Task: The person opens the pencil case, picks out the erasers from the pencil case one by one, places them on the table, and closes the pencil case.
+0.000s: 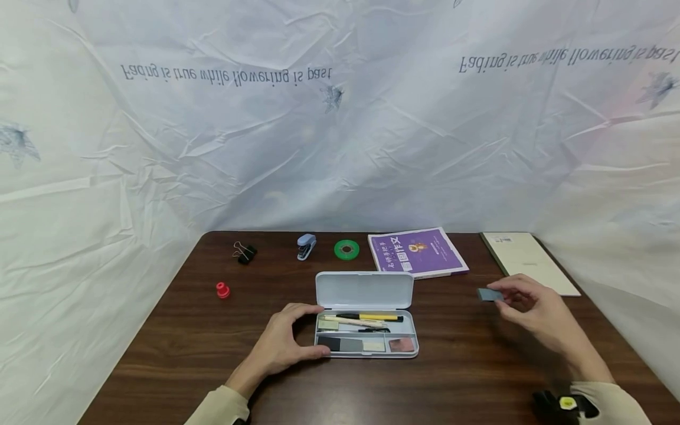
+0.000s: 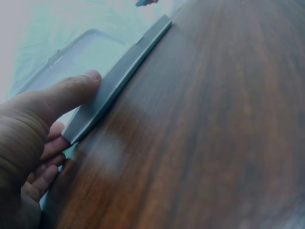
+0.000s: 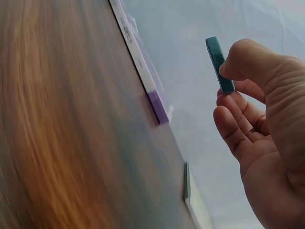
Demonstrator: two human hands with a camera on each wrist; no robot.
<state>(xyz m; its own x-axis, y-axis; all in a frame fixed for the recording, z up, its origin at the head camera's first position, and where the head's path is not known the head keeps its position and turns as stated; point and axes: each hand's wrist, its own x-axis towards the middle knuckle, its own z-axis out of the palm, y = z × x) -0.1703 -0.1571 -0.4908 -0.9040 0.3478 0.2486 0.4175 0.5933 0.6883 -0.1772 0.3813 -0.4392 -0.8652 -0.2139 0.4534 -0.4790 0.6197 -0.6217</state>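
An open pencil case (image 1: pixel 366 353), pale grey-blue with its lid (image 1: pixel 364 290) raised at the back, lies on the table. My left hand (image 1: pixel 281 339) grips its left end, thumb on the front wall and fingers at the back corner. Inside are a yellow-and-black pen (image 1: pixel 379 317), other slim writing tools, and several small blocks: black (image 1: pixel 329 343), grey (image 1: pixel 350 345), off-white (image 1: pixel 373 345) and pink (image 1: pixel 401 345). Well to the right, my right hand (image 1: pixel 536 307) pinches a flat blue-grey eraser (image 3: pixel 219 64) between thumb and fingertips, held above the table.
Behind the case lie a purple book (image 1: pixel 425 251), a green tape roll (image 1: pixel 346 249) and a small stapler (image 1: pixel 306 247). A black binder clip (image 1: pixel 245 254) and red stopper-like piece (image 1: pixel 222 290) are on the left. A cream notebook (image 1: pixel 531 262) lies behind my right hand.
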